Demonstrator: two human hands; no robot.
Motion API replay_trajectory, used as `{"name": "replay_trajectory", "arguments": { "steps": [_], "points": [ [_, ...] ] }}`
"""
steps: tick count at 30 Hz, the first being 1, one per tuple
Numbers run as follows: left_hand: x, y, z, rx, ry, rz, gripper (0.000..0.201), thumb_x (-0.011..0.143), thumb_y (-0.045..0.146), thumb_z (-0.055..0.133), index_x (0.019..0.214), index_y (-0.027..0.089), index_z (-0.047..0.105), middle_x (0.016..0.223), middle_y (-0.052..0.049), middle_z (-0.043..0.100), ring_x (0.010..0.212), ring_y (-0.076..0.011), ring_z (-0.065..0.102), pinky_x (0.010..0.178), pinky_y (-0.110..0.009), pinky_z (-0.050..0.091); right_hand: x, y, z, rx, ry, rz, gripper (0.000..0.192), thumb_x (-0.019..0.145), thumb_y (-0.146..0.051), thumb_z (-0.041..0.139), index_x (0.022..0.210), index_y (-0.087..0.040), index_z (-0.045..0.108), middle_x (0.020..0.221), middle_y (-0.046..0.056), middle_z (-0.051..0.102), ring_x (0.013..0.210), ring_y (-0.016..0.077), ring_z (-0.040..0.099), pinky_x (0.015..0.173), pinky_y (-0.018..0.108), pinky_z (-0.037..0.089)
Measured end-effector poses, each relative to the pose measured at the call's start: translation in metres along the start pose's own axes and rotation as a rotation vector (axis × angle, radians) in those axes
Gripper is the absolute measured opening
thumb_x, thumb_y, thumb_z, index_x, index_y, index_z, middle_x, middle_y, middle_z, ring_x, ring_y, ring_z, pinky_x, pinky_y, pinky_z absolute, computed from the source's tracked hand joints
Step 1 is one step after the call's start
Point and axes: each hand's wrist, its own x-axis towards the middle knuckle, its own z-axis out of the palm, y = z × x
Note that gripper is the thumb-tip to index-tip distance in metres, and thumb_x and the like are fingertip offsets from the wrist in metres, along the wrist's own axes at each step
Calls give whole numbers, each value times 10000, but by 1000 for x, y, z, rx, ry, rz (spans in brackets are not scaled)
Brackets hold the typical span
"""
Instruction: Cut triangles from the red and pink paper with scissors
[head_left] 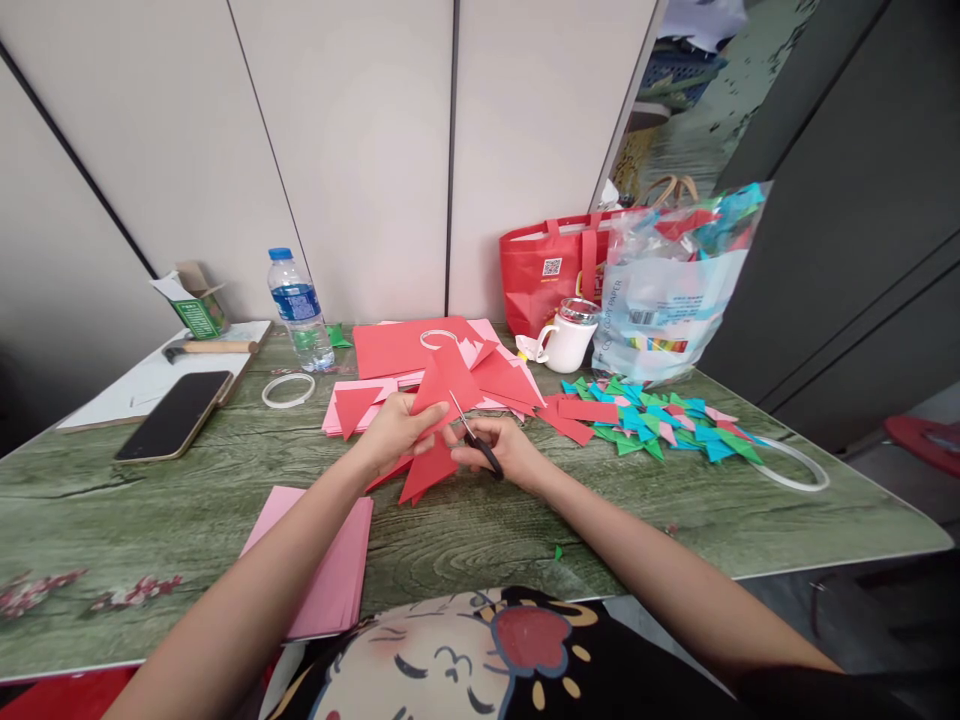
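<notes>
Green table (150, 500) — scissors (471, 432) blades angled up-left into red paper (442, 400).

Counter (112, 520): green wood-grain print with faint red flower motifs. Cut paper (442, 395): red. Scissors (480, 445): black handles. Paper stack (330, 565): pink. Folded pieces (660, 420): green, blue, pink, red. Tote bag (544, 265): red with white QR code. Mug (568, 342): white. Bottle (300, 305): clear, blue cap and label. Phone (176, 413): black.
</notes>
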Motion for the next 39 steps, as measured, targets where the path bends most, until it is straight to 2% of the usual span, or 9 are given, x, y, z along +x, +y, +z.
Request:
{"name": "replay_trajectory", "arguments": {
  "steps": [3, 10, 17, 23, 30, 33, 36, 39],
  "points": [
    [0, 0, 0, -6, 0, -16, 330, 749, 362, 578, 564, 89, 580, 495, -9, 574, 316, -4, 277, 337, -173, 151, 0, 1, 0, 0, 0, 1, 453, 541, -470, 749, 799, -123, 616, 528, -54, 447, 478, 70, 375, 463, 215, 318],
    [2, -3, -3, 6, -15, -9, 329, 735, 395, 576, 593, 99, 594, 553, -35, 616, 310, -10, 296, 334, -180, 145, -2, -8, 1, 27, -47, -48, 473, 508, -428, 779, 825, -126, 602, 586, -53, 449, 533, 65, 379, 513, 211, 311],
    [1, -2, -3, 22, -31, -20, 321, 736, 398, 567, 616, 101, 594, 592, -34, 631, 314, -3, 278, 331, -181, 151, -2, -5, 0, 17, -44, -23, 458, 520, -422, 774, 814, -117, 601, 554, -64, 426, 505, 55, 347, 485, 204, 272],
    [-2, 3, 0, 38, -11, -34, 326, 742, 386, 564, 588, 99, 586, 526, -19, 601, 301, -5, 281, 330, -180, 145, 0, -1, 1, 11, -4, 1, 461, 514, -444, 772, 788, -115, 600, 538, -58, 454, 485, 59, 378, 476, 209, 328],
    [0, 0, -2, 23, -23, -20, 331, 760, 378, 567, 586, 99, 600, 512, -13, 596, 296, -9, 304, 308, -169, 152, 0, 0, 0, -20, 13, -1, 459, 520, -484, 759, 763, -126, 606, 509, -52, 467, 449, 68, 402, 434, 213, 363],
    [-1, 0, -2, 59, -39, -11, 365, 772, 417, 557, 616, 94, 623, 485, -21, 594, 317, -36, 391, 316, -163, 260, 1, 1, 0, -9, 24, 6, 449, 522, -474, 761, 761, -126, 611, 509, -51, 464, 444, 65, 396, 426, 210, 366],
    [1, 1, -4, 57, -70, 7, 460, 796, 508, 484, 684, 91, 645, 510, -53, 624, 406, -99, 530, 413, -201, 425, 2, 2, -1, 21, 43, 17, 452, 507, -472, 768, 756, -128, 610, 526, -50, 465, 454, 61, 393, 427, 205, 367],
    [3, 0, -8, 28, -37, 23, 549, 811, 576, 389, 743, 95, 644, 531, -67, 643, 448, -137, 579, 459, -239, 475, 2, 2, -1, 35, 48, 16, 449, 501, -481, 764, 738, -134, 608, 547, -48, 472, 464, 58, 390, 431, 202, 374]
  ]
}}
